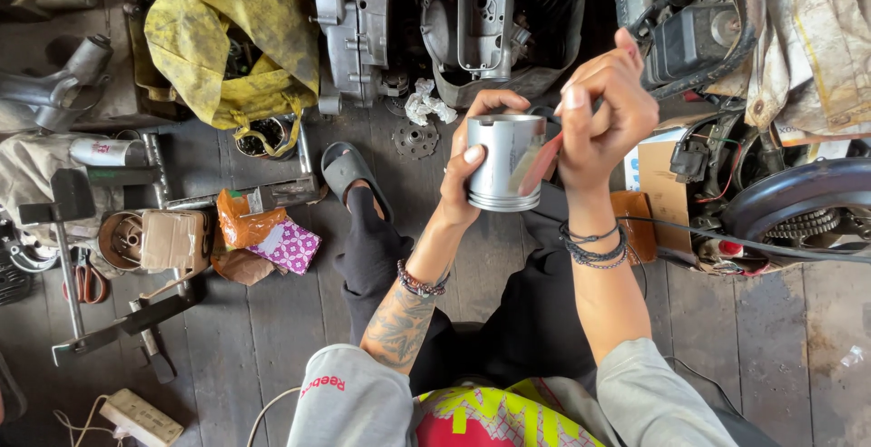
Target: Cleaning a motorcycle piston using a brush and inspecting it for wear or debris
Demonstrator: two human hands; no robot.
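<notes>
— Grey sleeves sit closest, at six o'clock. What's above them?

— Both arms rise to a metal piston (506, 162) held just past twelve o'clock of the lap, over the wooden floor (272, 329).

— How is it held?

— The left hand (467, 170) has its fingers (494, 102) closed round the piston, open end up, likely to steady it. The right hand (603, 107), at three o'clock of it, pinches a reddish strip (542, 164) against the piston's side.

— Anything nearby?

— A yellow bag (231, 39) lies at ten o'clock.
</notes>
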